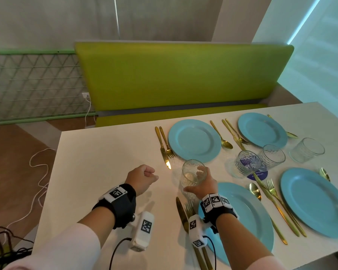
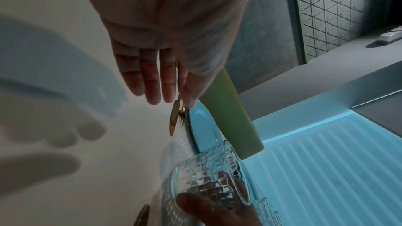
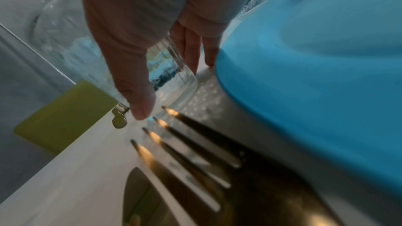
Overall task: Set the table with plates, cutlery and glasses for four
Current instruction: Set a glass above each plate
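Glass [image 1: 193,177] stands upright, mouth up, on the white bench [image 1: 98,156] just beyond the near plate [image 1: 248,215] and fork [image 1: 189,208]. Right hand [image 1: 202,187] wraps it, fingers [image 3: 135,82] clamped round its wall. Left hand [image 1: 141,179] hovers nearby, fingers loosely curled, holding nothing. No writing legible.

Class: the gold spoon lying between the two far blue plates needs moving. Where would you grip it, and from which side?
Pinch the gold spoon by its slim handle, coming from above at the far end. It lies flat on the table, with the far left plate close beside it, so a side approach is crowded.
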The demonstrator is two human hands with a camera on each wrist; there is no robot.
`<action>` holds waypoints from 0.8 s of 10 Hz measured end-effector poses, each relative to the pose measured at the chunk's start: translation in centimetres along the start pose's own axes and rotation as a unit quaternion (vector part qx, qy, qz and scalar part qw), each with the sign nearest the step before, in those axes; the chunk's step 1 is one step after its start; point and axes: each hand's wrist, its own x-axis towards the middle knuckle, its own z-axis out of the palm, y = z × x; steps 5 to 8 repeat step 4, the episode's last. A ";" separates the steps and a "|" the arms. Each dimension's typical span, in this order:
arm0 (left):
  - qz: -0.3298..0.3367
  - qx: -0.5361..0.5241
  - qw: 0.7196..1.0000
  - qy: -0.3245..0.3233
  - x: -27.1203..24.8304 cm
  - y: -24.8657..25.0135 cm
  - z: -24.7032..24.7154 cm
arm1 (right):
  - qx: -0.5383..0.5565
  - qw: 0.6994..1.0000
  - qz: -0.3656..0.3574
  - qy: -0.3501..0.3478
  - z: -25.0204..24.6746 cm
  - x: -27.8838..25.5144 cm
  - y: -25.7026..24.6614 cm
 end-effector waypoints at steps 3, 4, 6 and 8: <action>0.011 -0.006 1.000 -0.003 -0.4 0.4 0.0 | 0.009 1.000 0.023 -0.013 -1.0 -0.4 0.2; 0.023 -0.004 1.000 -0.005 -0.6 0.7 -0.1 | 0.021 1.000 0.011 -0.007 -1.8 -0.7 -0.1; 0.023 -0.004 1.000 -0.005 -0.6 0.7 -0.1 | 0.021 1.000 0.011 -0.007 -1.8 -0.7 -0.1; 0.023 -0.004 1.000 -0.005 -0.6 0.7 -0.1 | 0.021 1.000 0.011 -0.007 -1.8 -0.7 -0.1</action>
